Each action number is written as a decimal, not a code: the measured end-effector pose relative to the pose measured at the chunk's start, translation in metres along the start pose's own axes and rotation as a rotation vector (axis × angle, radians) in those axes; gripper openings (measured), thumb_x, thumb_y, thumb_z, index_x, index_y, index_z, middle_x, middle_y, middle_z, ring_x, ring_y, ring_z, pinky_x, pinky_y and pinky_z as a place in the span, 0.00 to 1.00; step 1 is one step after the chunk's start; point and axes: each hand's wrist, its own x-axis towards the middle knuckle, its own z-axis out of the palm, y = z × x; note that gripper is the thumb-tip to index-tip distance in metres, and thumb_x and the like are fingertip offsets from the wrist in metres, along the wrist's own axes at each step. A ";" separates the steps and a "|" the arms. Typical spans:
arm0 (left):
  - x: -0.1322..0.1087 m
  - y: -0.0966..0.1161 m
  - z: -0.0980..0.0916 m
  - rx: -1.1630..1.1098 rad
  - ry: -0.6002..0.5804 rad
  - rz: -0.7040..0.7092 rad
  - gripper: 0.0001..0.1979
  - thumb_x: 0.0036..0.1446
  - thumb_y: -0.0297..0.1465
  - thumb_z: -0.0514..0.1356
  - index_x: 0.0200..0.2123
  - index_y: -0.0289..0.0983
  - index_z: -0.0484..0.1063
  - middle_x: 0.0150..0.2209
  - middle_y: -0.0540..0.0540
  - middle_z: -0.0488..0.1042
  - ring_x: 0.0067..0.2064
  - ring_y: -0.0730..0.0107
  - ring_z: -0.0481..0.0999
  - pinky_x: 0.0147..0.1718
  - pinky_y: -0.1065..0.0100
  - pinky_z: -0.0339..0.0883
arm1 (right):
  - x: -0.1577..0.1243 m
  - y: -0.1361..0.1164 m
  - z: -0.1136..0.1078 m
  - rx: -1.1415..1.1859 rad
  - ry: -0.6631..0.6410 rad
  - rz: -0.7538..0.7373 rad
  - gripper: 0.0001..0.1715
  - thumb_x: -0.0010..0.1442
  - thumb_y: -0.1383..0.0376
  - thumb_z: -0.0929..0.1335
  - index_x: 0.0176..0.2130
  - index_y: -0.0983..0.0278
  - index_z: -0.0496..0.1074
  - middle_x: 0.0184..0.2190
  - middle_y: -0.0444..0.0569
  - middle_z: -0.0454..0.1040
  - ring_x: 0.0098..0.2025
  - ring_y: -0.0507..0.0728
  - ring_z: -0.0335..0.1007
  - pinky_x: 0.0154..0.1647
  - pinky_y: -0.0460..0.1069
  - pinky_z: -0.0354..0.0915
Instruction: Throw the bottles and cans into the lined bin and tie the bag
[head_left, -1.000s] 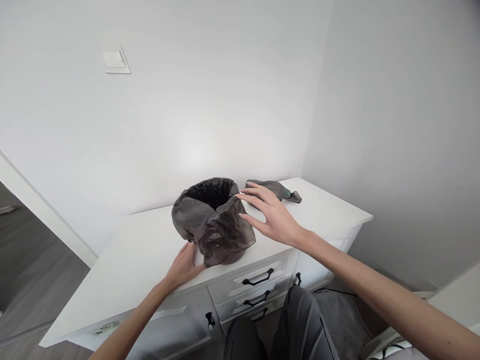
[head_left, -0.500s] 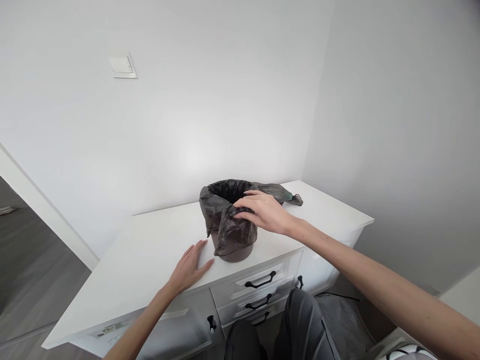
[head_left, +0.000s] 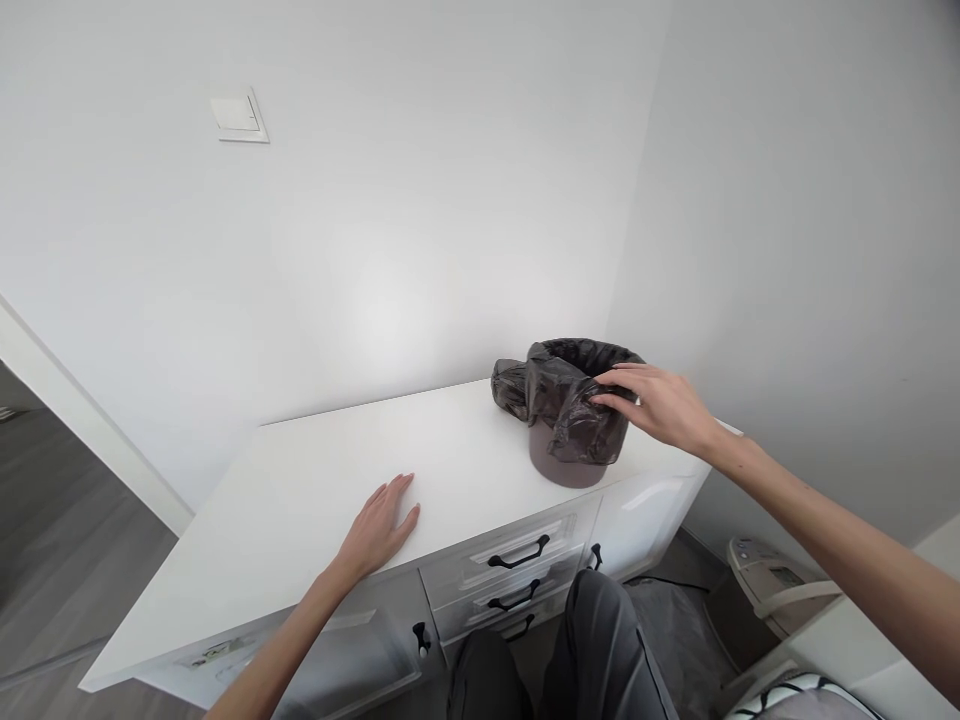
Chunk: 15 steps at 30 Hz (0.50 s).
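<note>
A white dresser top (head_left: 300,480) lies bare from its left edge to past the middle, open to a reach from the front. The left hand (head_left: 379,522) lies flat near the front edge, left of centre. At the right end a bag-lined bin (head_left: 574,445) stands close to the right edge, with the right hand (head_left: 664,408) resting on its near rim. A crumpled dark bag (head_left: 508,388) touches the bin's back left side. Walls close off the back edge and the back right corner.
</note>
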 end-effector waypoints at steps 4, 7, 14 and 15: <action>-0.001 0.003 -0.001 0.007 0.001 -0.004 0.30 0.71 0.49 0.47 0.70 0.43 0.57 0.70 0.41 0.65 0.72 0.50 0.61 0.71 0.49 0.54 | -0.003 0.038 0.001 -0.112 0.013 0.098 0.20 0.69 0.50 0.63 0.44 0.55 0.81 0.48 0.51 0.83 0.48 0.68 0.80 0.38 0.58 0.72; -0.001 0.003 -0.001 0.003 0.015 0.004 0.29 0.71 0.48 0.47 0.70 0.44 0.57 0.70 0.42 0.65 0.72 0.51 0.62 0.71 0.50 0.54 | -0.003 0.065 0.004 -0.133 -0.006 0.189 0.20 0.69 0.49 0.64 0.46 0.55 0.81 0.46 0.51 0.84 0.45 0.67 0.80 0.38 0.57 0.71; 0.001 0.002 0.002 0.038 0.013 -0.001 0.29 0.72 0.47 0.47 0.70 0.42 0.57 0.70 0.41 0.65 0.72 0.52 0.62 0.71 0.48 0.55 | -0.017 0.048 0.044 -0.036 0.270 0.012 0.29 0.69 0.57 0.67 0.66 0.59 0.67 0.62 0.59 0.71 0.65 0.70 0.66 0.65 0.70 0.64; 0.001 0.001 0.003 0.047 0.016 -0.004 0.29 0.72 0.47 0.47 0.70 0.42 0.57 0.70 0.42 0.66 0.72 0.52 0.62 0.71 0.48 0.56 | -0.022 0.034 0.057 0.011 0.274 -0.048 0.29 0.70 0.58 0.67 0.67 0.58 0.66 0.64 0.59 0.69 0.67 0.70 0.64 0.67 0.71 0.62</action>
